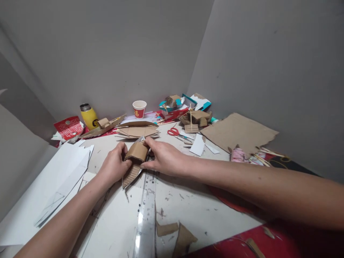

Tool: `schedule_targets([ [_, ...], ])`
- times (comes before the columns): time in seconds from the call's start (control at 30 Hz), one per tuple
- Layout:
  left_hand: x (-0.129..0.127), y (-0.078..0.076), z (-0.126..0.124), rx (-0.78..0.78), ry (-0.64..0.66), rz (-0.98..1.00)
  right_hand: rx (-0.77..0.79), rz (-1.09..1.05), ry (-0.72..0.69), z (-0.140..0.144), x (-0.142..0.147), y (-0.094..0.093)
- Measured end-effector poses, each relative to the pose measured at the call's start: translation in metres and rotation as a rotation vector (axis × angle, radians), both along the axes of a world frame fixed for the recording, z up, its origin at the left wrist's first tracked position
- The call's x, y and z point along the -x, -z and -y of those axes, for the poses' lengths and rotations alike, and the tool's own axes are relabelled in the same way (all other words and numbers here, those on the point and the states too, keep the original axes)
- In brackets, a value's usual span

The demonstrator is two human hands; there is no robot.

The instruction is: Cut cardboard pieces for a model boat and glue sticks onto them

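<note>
Grey walls meet in a corner behind a cluttered desk (188,211) covered in white paper. Nearest the camera lie two cardboard scraps (176,233) and a clear ruler (146,215) that runs up toward the hands. Just past its far end, both hands close on a folded cardboard piece (135,156). The left hand (114,166) pinches its left edge with thumb and fingers; the right hand (163,157) presses its top and right side, fingers curled over it. The piece sits between the two grips, touching both, raised slightly with its lower corrugated flap resting on the desk. It looks light and fairly stiff, yet likely to crease or crush if squeezed; the folded edges seem the safest places to hold. White sheets (61,175) lie to the left. Farther off are red scissors (174,132), a big cardboard sheet (239,132), a paper cup (139,108), a yellow flask (88,115), and small cardboard models (195,120) by the corner.
</note>
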State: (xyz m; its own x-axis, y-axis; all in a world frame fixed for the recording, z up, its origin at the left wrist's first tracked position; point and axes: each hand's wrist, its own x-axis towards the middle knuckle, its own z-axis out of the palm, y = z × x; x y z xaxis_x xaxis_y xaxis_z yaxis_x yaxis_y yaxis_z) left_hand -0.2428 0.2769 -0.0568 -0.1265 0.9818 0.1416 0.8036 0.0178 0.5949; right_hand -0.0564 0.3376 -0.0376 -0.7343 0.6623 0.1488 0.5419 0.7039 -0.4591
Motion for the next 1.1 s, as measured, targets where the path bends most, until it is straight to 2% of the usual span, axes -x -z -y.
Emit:
schedule_targets([
  [0.37, 0.001, 0.003, -0.001, -0.024, -0.012, 0.041, -0.004, 0.022, 0.003, -0.001, -0.003, 0.001],
  [0.57, 0.002, 0.005, -0.001, -0.094, -0.050, 0.095, -0.007, -0.082, -0.015, 0.000, -0.003, -0.002],
  [0.83, 0.002, -0.012, 0.003, -0.332, -0.181, 0.162, -0.077, -0.338, -0.024, 0.004, 0.003, -0.007],
  [0.93, 0.003, -0.019, 0.007, -0.416, -0.210, 0.163, 0.002, -0.410, 0.020, 0.008, 0.013, -0.007],
  [1.1, 0.002, -0.023, 0.011, -0.507, -0.243, 0.168, 0.182, -0.526, 0.067, 0.018, 0.044, -0.008],
])
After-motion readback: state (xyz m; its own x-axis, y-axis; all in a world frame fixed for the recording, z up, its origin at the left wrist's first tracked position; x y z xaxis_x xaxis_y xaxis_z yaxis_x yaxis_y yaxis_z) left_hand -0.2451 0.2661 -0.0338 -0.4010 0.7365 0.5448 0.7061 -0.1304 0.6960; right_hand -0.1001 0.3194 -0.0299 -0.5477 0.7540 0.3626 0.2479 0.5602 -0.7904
